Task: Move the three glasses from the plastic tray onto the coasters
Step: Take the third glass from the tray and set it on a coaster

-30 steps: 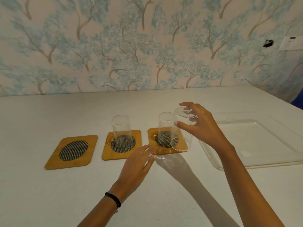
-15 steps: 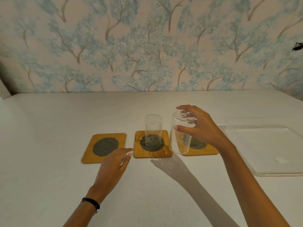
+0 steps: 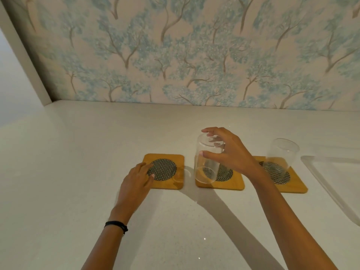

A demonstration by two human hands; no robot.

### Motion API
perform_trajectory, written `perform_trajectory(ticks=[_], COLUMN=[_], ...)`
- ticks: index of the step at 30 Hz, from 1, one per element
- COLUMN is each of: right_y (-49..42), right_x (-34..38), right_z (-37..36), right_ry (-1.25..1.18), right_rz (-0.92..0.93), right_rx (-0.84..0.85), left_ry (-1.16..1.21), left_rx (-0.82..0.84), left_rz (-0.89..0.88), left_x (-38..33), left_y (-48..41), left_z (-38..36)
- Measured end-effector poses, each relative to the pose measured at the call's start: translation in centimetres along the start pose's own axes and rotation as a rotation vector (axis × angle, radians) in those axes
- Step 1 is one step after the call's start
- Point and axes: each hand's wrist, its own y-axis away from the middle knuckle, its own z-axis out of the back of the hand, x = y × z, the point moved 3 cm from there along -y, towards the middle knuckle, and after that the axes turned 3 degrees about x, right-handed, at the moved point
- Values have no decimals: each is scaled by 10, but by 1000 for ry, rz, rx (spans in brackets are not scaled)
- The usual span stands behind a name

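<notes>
Three wooden coasters with dark mesh centres lie in a row. My right hand (image 3: 231, 158) grips a clear glass (image 3: 206, 162) by its top and holds it tilted just above the left part of the middle coaster (image 3: 233, 185). A second glass (image 3: 280, 156) stands on the right coaster (image 3: 296, 187). My left hand (image 3: 136, 182) lies flat, its fingertips on the near-left corner of the bare left coaster (image 3: 171, 158). My right hand covers the space behind it, so I see no third glass. The clear plastic tray (image 3: 319, 178) lies at the right edge.
The white countertop (image 3: 78, 172) runs back to a wall with blue tree wallpaper (image 3: 175, 55). A white side panel (image 3: 25, 61) closes off the far left corner. A black band sits on my left wrist (image 3: 116, 225).
My right hand has carried the glass leftward from the right coaster to the middle one. My left hand has slid left onto the left coaster. My view has swung left.
</notes>
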Motion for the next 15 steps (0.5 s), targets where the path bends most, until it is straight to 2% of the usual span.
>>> perform_trajectory(ticks=[1,3,10,15], right_y=[-1,-51,-69,-92], right_x=[3,27,28,26], right_z=[0,-84,-114,-146], right_ry=[10,-29,-86,-51], right_rz=[15,47,51,87], right_rx=[-2,135,116,159], left_ry=[-10,-30,-70,-112], left_rx=[8,-19,49,60], left_rz=[-10,144,53,62], left_x=[-6,61,36,40], left_y=[-4,5,4,3], left_z=[0,26,12,10])
